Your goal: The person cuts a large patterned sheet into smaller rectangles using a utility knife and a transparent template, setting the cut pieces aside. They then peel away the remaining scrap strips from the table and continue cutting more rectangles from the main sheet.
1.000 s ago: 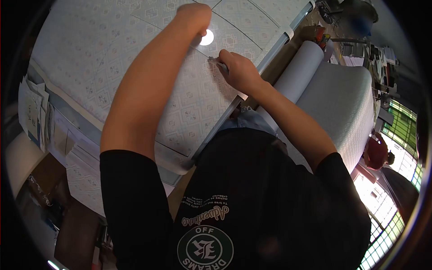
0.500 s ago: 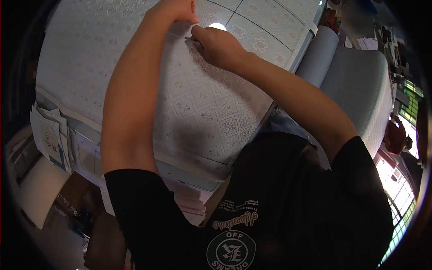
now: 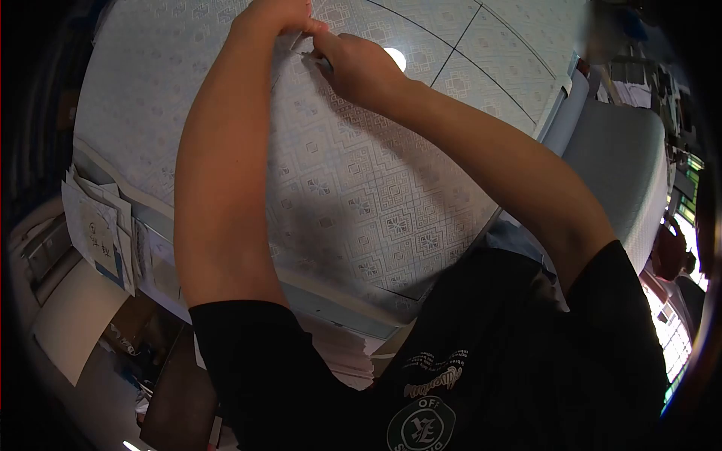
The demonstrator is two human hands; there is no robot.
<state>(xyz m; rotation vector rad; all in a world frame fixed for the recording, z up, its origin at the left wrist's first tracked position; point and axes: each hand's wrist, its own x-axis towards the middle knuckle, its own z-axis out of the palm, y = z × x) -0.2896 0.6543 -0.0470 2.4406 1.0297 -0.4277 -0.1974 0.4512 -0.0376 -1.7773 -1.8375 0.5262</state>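
Pale patterned fabric (image 3: 361,188) with dark ruled lines lies over the table below both arms. My left hand (image 3: 289,16) is at the top edge of the view, partly cut off, its fingertips close to the other hand. My right hand (image 3: 357,66) is closed, thumb and fingers pressed together just above the fabric. Something thin and light shows between the two hands, too small to name. What the left fingers hold is hidden.
Papers (image 3: 98,233) hang in a holder at the table's left side. A grey padded surface (image 3: 617,165) stands at the right, beside a roll (image 3: 565,113). Pink pleated material (image 3: 342,361) sits below the table's near edge.
The view has shifted, so the fabric and table appear farther right and lower. My hands remain close together, and the left fingers now meet the right hand's fingertips more closely.
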